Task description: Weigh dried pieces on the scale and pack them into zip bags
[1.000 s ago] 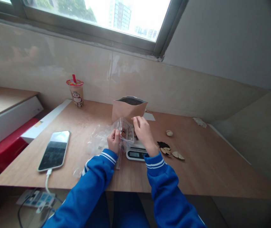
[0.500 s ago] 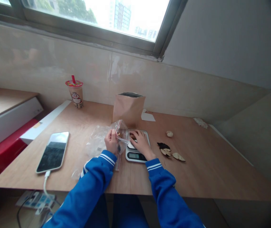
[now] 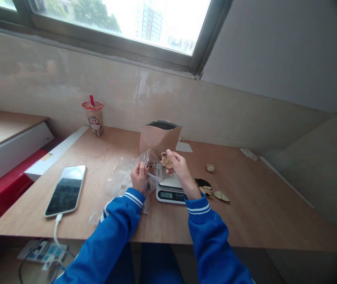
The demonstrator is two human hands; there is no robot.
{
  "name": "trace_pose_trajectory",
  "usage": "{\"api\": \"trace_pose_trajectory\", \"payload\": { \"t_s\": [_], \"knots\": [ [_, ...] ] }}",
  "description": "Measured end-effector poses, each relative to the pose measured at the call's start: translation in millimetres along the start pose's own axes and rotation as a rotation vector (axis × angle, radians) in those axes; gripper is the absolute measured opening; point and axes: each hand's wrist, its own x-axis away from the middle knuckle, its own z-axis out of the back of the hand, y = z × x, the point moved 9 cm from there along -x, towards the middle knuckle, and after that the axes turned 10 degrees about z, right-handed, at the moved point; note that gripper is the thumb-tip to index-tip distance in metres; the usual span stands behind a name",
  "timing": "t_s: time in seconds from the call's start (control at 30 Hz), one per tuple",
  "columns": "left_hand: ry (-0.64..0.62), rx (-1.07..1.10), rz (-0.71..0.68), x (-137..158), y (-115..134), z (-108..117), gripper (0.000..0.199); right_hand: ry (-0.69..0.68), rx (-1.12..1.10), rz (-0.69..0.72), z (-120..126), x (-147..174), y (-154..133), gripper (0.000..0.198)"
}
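My left hand point(image 3: 139, 178) is closed on the edge of a clear zip-lock bag point(image 3: 155, 170), whose mouth gapes toward the right; some brown bits show inside. Just right of that mouth, my right hand point(image 3: 177, 165) pinches a crinkled, tan dried piece point(image 3: 166, 161), perhaps mushroom or leaf; its exact kind is unclear. Beneath the right hand sits a white digital kitchen scale point(image 3: 170, 181), its plate partly covered by the hand. To the right on the table lie a black-and-tan dried piece point(image 3: 204, 186), a pale curled one point(image 3: 221, 196) and a small round one point(image 3: 210, 168).
Behind the scale stands an open kraft paper pouch point(image 3: 160, 138). More clear plastic bags point(image 3: 118, 175) lie left of my left hand. A charging phone point(image 3: 66, 191) rests on the left of the wooden table point(image 3: 254, 209). A drink cup with a straw point(image 3: 95, 120) stands near the wall.
My right hand has risen from the scale plate and now holds the tan dried piece beside the bag's mouth. My left hand keeps its hold on the bag.
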Motion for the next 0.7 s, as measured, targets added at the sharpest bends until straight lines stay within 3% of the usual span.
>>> {"api": "trace_pose_trajectory", "payload": {
  "t_s": [0.1,0.27,0.4,0.53,0.7],
  "knots": [
    [-0.001,-0.006,-0.003,0,-1,1,0.047,-0.13,-0.008,-0.045,-20,-6,-16,0.045],
    [0.017,-0.002,-0.011,0,0,4,0.044,-0.196,0.471,0.118,-26,-12,-38,0.023],
    [0.042,0.0,-0.027,0,1,6,0.044,-0.401,0.678,0.165,-40,-7,-46,0.029],
    [0.042,0.039,-0.008,-2,-3,7,0.043,-0.385,0.585,0.174,-35,-6,-49,0.035],
    [0.031,0.066,0.028,-2,-6,6,0.046,-0.421,0.321,0.148,-32,-2,-38,0.02]
  ]
}}
